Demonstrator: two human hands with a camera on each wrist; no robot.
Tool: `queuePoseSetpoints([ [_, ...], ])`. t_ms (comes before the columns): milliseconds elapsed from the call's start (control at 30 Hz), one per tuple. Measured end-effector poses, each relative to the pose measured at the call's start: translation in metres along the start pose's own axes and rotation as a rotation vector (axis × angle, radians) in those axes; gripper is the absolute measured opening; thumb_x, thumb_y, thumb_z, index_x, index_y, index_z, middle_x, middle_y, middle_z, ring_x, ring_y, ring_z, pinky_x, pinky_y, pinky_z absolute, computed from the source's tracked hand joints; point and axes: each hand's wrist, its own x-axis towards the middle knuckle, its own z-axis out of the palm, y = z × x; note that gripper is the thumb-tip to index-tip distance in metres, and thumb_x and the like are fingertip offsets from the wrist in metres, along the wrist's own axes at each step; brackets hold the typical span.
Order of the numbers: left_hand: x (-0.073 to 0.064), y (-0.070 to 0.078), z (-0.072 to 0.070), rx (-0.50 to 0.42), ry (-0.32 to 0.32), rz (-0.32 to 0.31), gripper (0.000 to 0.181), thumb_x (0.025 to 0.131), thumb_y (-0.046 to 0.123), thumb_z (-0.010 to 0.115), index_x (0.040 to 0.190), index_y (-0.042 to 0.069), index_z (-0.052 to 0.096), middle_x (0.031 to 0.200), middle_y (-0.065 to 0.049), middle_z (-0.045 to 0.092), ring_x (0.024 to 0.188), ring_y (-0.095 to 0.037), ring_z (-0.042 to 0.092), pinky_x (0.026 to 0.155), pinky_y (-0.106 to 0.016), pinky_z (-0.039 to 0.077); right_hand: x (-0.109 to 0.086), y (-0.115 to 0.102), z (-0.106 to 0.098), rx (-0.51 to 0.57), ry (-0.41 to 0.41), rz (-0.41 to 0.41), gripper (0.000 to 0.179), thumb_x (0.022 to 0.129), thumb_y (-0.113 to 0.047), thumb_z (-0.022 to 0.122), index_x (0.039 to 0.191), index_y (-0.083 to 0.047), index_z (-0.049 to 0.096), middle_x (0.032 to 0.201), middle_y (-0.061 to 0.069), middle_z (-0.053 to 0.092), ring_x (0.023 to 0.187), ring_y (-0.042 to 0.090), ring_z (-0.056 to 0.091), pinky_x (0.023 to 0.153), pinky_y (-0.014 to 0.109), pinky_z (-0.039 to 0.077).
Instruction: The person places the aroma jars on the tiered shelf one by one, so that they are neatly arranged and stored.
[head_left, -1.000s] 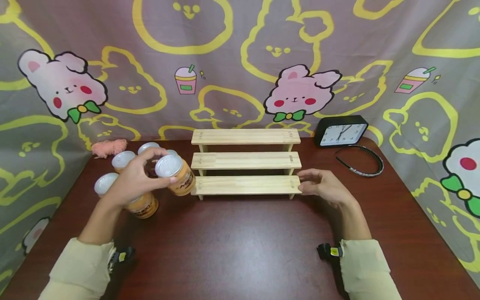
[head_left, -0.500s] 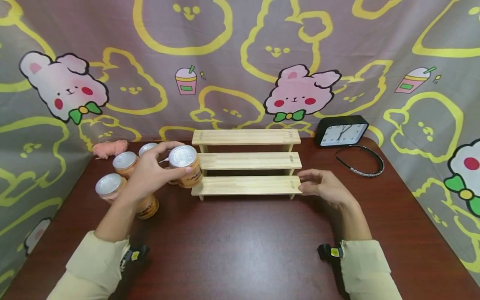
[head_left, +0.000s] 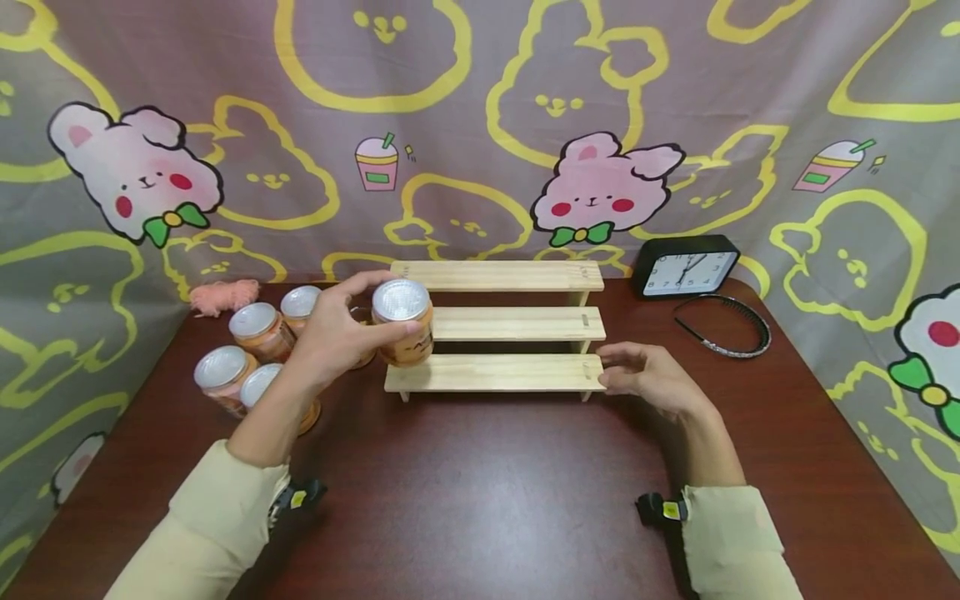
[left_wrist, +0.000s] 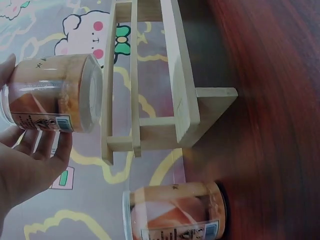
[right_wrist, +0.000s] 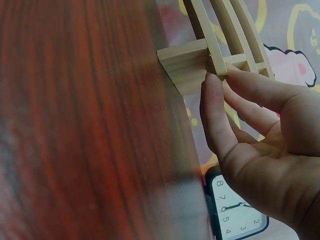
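My left hand [head_left: 333,333] grips a can [head_left: 403,302] with a silver lid and an orange-brown printed label. It is upright, in front of the left end of a three-step wooden display rack [head_left: 495,373]. From the left wrist view, the can [left_wrist: 52,92] is raised above the lowest step, fingers on one side and thumb on the other. At the rack's right end, my right hand [head_left: 652,379] holds the lowest step. The right wrist view has thumb and fingertips [right_wrist: 214,85] pinching that board's corner.
Several similar cans [head_left: 225,368] stand on the left of the dark table [head_left: 480,492], one partly hidden behind my left hand. Pink yarn [head_left: 223,297] lies at the back left. A black clock [head_left: 686,267] and a headband [head_left: 723,327] are at the right, before a patterned cloth.
My left hand has carried the can rightward and up, from beside the rack to in front of its left end. The right hand stays on the lowest step.
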Motion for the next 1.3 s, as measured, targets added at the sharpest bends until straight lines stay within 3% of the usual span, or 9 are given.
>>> queuePoseSetpoints([
  [367,0.009,0.01,0.013,-0.049,0.02,0.044,0.062,0.079,0.026,0.09,0.133,0.011,0.064,0.116,-0.009,0.066,0.098,-0.021,0.062,0.078,-0.026,0.051,-0.001,0.002,0.001,-0.003,-0.002,0.006,0.05,0.092,0.008,0.067,0.136,0.019,0.046,0.111,0.023,0.068,0.091,0.013,0.068,0.081,0.034,0.059],
  [600,0.025,0.021,0.027,-0.096,0.012,0.098,0.061,0.077,0.02,0.091,0.131,0.009,0.064,0.118,-0.008,0.064,0.097,-0.022,0.059,0.077,-0.028,0.05,0.0,0.002,0.0,0.016,0.011,-0.001,0.049,0.092,0.01,0.066,0.135,0.021,0.045,0.106,0.018,0.069,0.09,0.014,0.068,0.08,0.034,0.059],
  [733,0.033,0.029,0.035,-0.108,-0.004,0.098,0.06,0.077,0.022,0.091,0.129,0.011,0.065,0.119,-0.005,0.064,0.101,-0.022,0.058,0.08,-0.033,0.051,0.0,0.002,0.0,0.023,0.015,-0.001,0.049,0.092,0.01,0.065,0.136,0.021,0.045,0.105,0.016,0.069,0.09,0.014,0.068,0.08,0.034,0.059],
  [1300,0.065,0.048,0.062,-0.099,-0.039,0.178,0.06,0.074,0.021,0.092,0.128,0.012,0.066,0.12,-0.003,0.064,0.104,-0.023,0.061,0.086,-0.038,0.05,0.001,0.0,0.001,0.012,0.018,-0.002,0.049,0.092,0.007,0.067,0.135,0.021,0.046,0.103,0.015,0.07,0.089,0.012,0.068,0.08,0.035,0.059],
])
